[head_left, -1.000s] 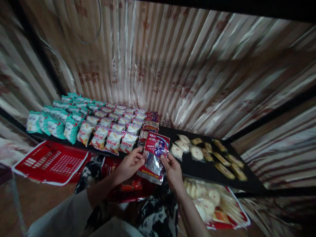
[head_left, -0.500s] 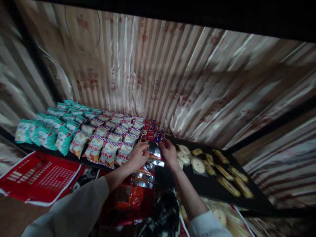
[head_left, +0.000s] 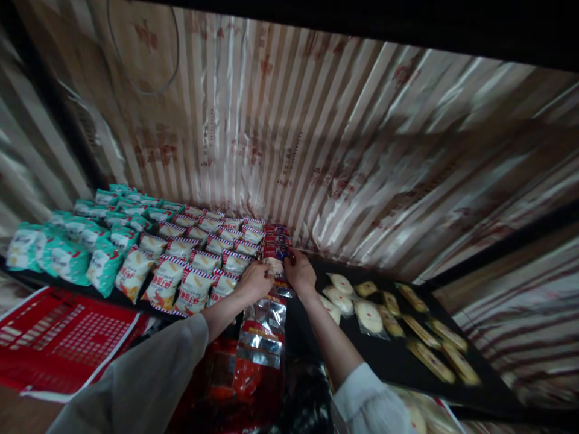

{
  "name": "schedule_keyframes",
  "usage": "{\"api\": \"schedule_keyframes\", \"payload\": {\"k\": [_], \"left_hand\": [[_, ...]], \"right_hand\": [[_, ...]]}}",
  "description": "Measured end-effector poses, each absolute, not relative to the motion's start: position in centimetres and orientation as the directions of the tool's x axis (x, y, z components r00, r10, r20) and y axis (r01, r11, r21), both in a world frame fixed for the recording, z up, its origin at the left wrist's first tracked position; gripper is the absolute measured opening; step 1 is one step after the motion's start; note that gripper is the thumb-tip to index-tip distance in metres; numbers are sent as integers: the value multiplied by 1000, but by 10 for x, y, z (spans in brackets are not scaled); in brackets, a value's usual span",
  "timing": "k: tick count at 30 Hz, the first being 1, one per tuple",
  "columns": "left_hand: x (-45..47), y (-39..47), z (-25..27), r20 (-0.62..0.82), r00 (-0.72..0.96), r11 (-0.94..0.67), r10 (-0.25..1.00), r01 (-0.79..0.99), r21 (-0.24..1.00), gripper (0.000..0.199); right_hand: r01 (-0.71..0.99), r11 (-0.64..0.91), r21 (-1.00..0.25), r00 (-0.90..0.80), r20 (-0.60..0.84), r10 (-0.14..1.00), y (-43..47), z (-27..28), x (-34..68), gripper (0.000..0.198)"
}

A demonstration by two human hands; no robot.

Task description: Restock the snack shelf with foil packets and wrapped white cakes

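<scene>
My left hand [head_left: 256, 281] and my right hand [head_left: 300, 272] meet at the middle of a black shelf, fingers curled in at either side of a red snack packet [head_left: 274, 267]. The packet lies nearly flat, and both hands partly cover it. More red packets [head_left: 275, 234] lie in a column behind it. Toward me, a strip of shiny silver-and-red packets [head_left: 263, 325] runs down over the shelf's front edge; whether it joins the held packet is hidden. Left of my left hand stand white chip bags [head_left: 196, 289] with striped tops, in rows.
Teal bags [head_left: 70, 258] fill the shelf's left end. Round white wrapped cakes [head_left: 370, 316] and long yellow wrapped pastries [head_left: 430, 360] lie on the black shelf [head_left: 344, 355] to the right. A red printed sheet [head_left: 67, 337] hangs at lower left. Striped sheeting [head_left: 280, 120] backs the shelf.
Both hands have brought the packet down and back onto the column of red packets. Before, it was raised and tilted, its silver part showing. The view has shifted slightly.
</scene>
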State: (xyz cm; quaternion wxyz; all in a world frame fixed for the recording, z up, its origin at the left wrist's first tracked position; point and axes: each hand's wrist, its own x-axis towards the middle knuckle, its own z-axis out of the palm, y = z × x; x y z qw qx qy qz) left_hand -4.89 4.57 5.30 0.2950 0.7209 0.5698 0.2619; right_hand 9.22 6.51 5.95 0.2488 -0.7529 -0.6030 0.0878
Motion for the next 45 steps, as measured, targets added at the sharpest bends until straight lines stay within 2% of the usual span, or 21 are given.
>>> {"api": "schedule_keyframes", "payload": {"k": [7,12,22,28,31,39,45], "left_hand": [[-51,47,54,-29,178,-105,984,697,710,29],[-50,46,53,-33,188,-110,982,700,706,28],[-50,47,47,-12,214,-146,977,708,691,27],[-49,43,47,3,209,-153,978,706,691,36],[-49,40,50,15,220,-173,975,722,670,36],[-49,39,54,1,248,-190,969,741,644,30],[-48,38,58,-7,245,-189,969,763,618,35]], "right_hand": [[912,-226,-342,275,103,956,71,62,86,41],[918,-254,-303,287,69,955,71,64,81,42],[937,-175,-301,246,218,944,68,49,80,38],[953,-3,-302,117,362,925,72,37,85,37],[954,48,-297,64,356,932,75,34,86,36],[933,41,-357,74,304,950,79,28,91,37],[916,111,-386,58,400,915,84,21,94,33]]}}
